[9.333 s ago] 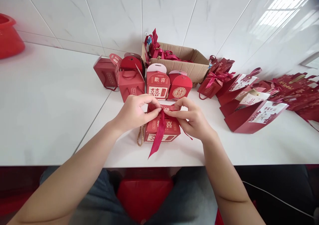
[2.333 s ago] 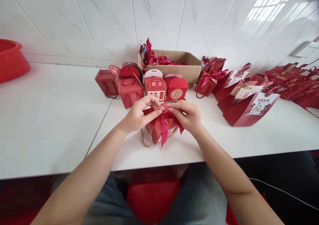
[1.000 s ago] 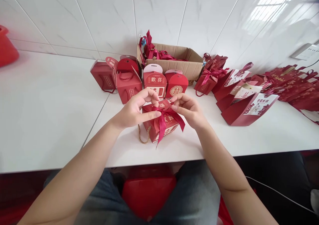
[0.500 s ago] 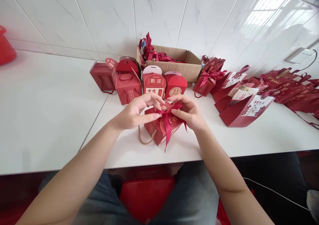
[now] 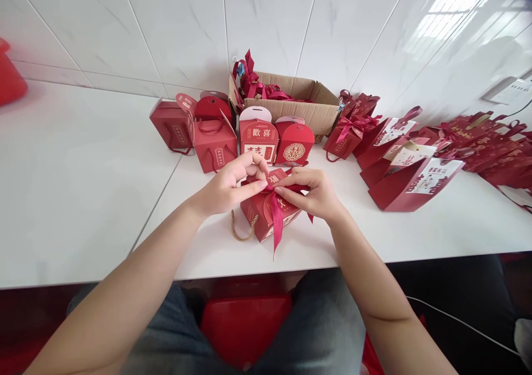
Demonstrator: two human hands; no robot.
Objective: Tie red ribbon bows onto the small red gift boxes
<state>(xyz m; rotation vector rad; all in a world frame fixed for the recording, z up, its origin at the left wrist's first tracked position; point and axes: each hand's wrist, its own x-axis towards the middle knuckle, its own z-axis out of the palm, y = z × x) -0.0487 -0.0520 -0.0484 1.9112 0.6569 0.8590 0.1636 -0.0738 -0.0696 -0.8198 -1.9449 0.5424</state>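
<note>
A red gift box point(image 5: 261, 215) with gold print sits on the white table in front of me. Across its top lies a dark red ribbon point(image 5: 277, 220) tied in a bow, one tail hanging down the front. My left hand point(image 5: 233, 185) pinches the ribbon near the knot with thumb and fingertips. From the other side, my right hand point(image 5: 310, 192) grips the ribbon by the knot, its thumb and forefinger closed. Fingers partly cover the knot and loops. A tan rope handle point(image 5: 238, 235) hangs from the box's left side onto the table.
Several red boxes point(image 5: 214, 142) stand behind, before a cardboard box point(image 5: 324, 114) holding red ribbons. Red gift bags with white labels point(image 5: 415, 185) stand on the right. A red object point(image 5: 10, 78) is at the far left; a tiled wall borders the table point(image 5: 83, 198).
My right hand has moved slightly left, closing its fingers on the ribbon by the knot. My left hand stays near the knot. The view has shifted slightly.
</note>
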